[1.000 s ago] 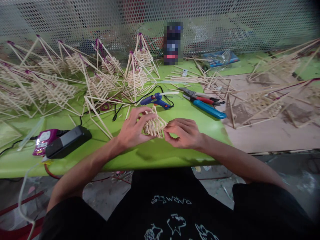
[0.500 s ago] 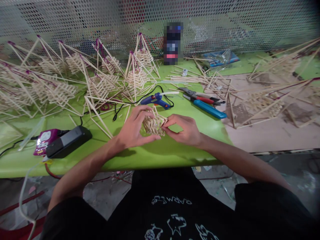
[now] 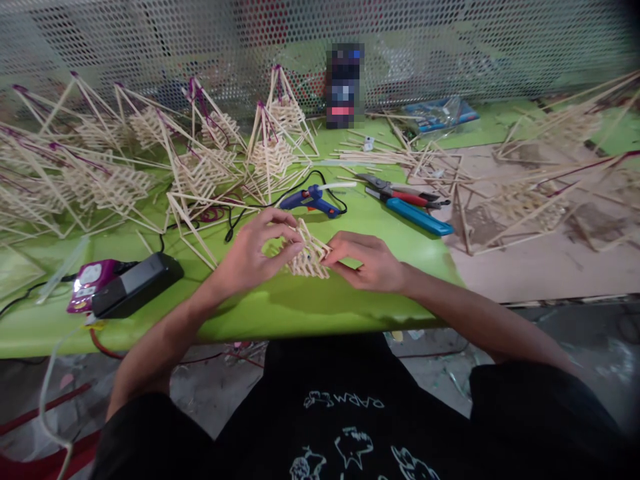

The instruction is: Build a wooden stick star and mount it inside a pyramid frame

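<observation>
Between my hands is a small lattice of stacked wooden sticks (image 3: 309,259), tilted over the green table. My right hand (image 3: 369,261) pinches its right edge between thumb and fingers. At the lattice's upper left, my left hand (image 3: 260,250) has its thumb and fingertips closed on it, partly hiding that side. Just beyond my hands lies a blue glue gun (image 3: 313,199) with a pale glue stick in its back end. To its right are red-handled pruning shears (image 3: 400,192) and a blue utility knife (image 3: 419,217).
Several stick pyramids with purple thread (image 3: 273,150) crowd the back left. Loose sticks (image 3: 370,157) lie at the back centre. A black power adapter (image 3: 140,283) sits at the front left. More stick frames (image 3: 525,200) stand on a pinkish board (image 3: 500,280) at right. A perforated metal panel (image 3: 425,53) closes the back.
The stick lattice has turned and tipped in my hands. My left hand has gone from spread around it to a pinch at its upper left. My right hand keeps its hold.
</observation>
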Demonstrator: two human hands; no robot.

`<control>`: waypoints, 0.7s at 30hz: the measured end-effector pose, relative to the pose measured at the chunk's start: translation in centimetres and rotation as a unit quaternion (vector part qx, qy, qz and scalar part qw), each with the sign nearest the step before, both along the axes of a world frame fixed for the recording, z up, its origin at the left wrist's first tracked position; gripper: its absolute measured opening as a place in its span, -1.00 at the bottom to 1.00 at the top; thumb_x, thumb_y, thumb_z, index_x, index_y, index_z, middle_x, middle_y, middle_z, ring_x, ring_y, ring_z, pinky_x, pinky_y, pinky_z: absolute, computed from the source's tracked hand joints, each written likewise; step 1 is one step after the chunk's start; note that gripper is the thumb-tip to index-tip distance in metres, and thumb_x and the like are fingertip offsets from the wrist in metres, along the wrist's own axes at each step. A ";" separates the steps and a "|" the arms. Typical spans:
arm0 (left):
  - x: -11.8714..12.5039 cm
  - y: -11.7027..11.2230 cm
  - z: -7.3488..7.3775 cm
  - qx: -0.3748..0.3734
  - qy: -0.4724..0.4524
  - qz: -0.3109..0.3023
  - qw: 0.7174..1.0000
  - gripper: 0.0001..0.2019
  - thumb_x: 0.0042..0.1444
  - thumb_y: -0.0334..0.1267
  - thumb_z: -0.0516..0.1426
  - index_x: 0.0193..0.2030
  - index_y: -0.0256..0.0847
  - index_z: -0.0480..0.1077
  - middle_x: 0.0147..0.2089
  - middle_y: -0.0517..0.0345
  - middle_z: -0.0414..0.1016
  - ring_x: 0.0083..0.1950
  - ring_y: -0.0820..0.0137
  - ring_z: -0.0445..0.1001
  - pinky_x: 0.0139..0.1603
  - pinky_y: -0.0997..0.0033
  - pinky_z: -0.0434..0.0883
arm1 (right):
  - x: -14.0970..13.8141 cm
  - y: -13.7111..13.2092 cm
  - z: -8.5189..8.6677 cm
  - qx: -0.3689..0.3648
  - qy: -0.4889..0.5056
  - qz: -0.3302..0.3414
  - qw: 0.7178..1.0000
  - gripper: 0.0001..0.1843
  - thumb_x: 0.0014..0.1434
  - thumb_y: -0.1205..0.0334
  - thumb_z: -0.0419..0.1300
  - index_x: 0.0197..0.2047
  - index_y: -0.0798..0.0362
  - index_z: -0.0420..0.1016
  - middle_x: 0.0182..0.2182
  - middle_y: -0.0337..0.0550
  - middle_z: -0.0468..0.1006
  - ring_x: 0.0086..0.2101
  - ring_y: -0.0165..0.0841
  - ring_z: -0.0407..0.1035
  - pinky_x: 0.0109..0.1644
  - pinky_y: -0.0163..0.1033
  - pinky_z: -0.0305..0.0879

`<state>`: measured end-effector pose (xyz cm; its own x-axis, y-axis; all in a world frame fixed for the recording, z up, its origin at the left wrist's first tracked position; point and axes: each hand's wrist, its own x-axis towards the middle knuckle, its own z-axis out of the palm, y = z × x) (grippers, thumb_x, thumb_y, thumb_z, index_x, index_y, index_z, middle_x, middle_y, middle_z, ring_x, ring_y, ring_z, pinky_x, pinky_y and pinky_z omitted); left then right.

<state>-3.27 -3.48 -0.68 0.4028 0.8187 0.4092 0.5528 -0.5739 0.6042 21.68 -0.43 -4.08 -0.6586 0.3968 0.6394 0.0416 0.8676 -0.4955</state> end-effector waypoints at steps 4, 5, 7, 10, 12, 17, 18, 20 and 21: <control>0.4 0.0 -0.6 0.053 0.006 0.021 0.998 -0.98 0.29 -0.34 0.18 -0.18 -0.20 0.45 -0.01 0.04 0.49 0.04 0.32 0.51 0.14 0.20 0.45 | 0.0 0.1 0.0 -0.012 0.008 -0.005 1.000 -0.91 0.29 0.41 0.23 -0.21 0.02 0.47 -0.32 -0.18 0.57 -0.29 -0.41 0.49 -0.21 -0.32 0.43; 0.5 0.0 -0.8 0.062 0.002 0.023 0.998 -0.98 0.30 -0.35 0.17 -0.17 -0.21 0.44 -0.02 0.04 0.49 0.03 0.33 0.52 0.13 0.22 0.46 | 0.0 0.1 0.0 -0.014 0.009 -0.004 1.000 -0.91 0.28 0.41 0.23 -0.21 0.02 0.46 -0.32 -0.19 0.57 -0.29 -0.42 0.49 -0.21 -0.33 0.43; 0.6 0.2 -1.0 0.074 -0.004 0.024 0.997 -0.98 0.31 -0.37 0.15 -0.18 -0.21 0.40 -0.06 0.05 0.51 0.01 0.34 0.53 0.11 0.24 0.47 | 0.0 0.2 0.0 -0.020 0.008 0.000 1.000 -0.91 0.28 0.41 0.24 -0.20 0.02 0.46 -0.31 -0.20 0.57 -0.29 -0.44 0.49 -0.20 -0.34 0.42; 0.5 0.4 -1.2 0.081 -0.010 0.024 0.996 -0.97 0.32 -0.37 0.12 -0.19 -0.21 0.37 -0.11 0.05 0.53 -0.02 0.35 0.53 0.01 0.29 0.50 | 0.1 0.4 0.1 -0.036 0.010 0.009 0.999 -0.90 0.28 0.41 0.23 -0.18 0.02 0.47 -0.30 -0.20 0.57 -0.28 -0.43 0.49 -0.17 -0.33 0.42; 0.4 0.5 -1.2 0.080 -0.013 0.034 0.996 -0.97 0.33 -0.36 0.11 -0.18 -0.21 0.36 -0.13 0.04 0.53 -0.05 0.35 0.53 -0.08 0.33 0.51 | 0.1 0.6 0.2 -0.050 0.014 0.012 0.999 -0.90 0.26 0.40 0.24 -0.18 0.03 0.47 -0.30 -0.20 0.57 -0.29 -0.43 0.49 -0.18 -0.32 0.42; 0.2 0.5 -1.2 0.046 -0.040 0.061 0.996 -0.93 0.33 -0.32 0.10 -0.20 -0.21 0.37 -0.16 0.06 0.51 -0.19 0.41 0.53 -0.18 0.39 0.52 | 0.3 0.9 0.4 -0.135 0.042 0.011 0.990 -0.87 0.20 0.37 0.31 -0.20 0.05 0.45 -0.33 -0.19 0.56 -0.32 -0.41 0.47 -0.20 -0.28 0.42; 0.1 0.5 -1.3 0.036 -0.046 0.064 0.996 -0.93 0.33 -0.31 0.10 -0.20 -0.22 0.37 -0.17 0.07 0.51 -0.22 0.42 0.52 -0.19 0.40 0.52 | 0.3 1.0 0.4 -0.155 0.044 0.012 0.987 -0.86 0.20 0.36 0.32 -0.19 0.05 0.45 -0.32 -0.19 0.56 -0.32 -0.41 0.46 -0.19 -0.28 0.42; 0.1 0.5 -1.3 0.018 -0.051 0.068 0.996 -0.92 0.34 -0.30 0.10 -0.19 -0.22 0.38 -0.17 0.07 0.50 -0.26 0.44 0.52 -0.21 0.40 0.52 | 0.4 1.1 0.1 -0.201 0.050 0.022 0.978 -0.84 0.21 0.34 0.33 -0.17 0.06 0.44 -0.28 -0.19 0.54 -0.29 -0.41 0.46 -0.16 -0.28 0.42; 0.1 0.5 -1.4 0.010 -0.052 0.069 0.996 -0.92 0.34 -0.29 0.10 -0.19 -0.22 0.38 -0.18 0.08 0.51 -0.27 0.44 0.52 -0.21 0.40 0.52 | 0.5 1.2 0.0 -0.229 0.055 0.032 0.971 -0.82 0.22 0.32 0.34 -0.14 0.05 0.42 -0.26 -0.19 0.52 -0.27 -0.42 0.45 -0.15 -0.28 0.42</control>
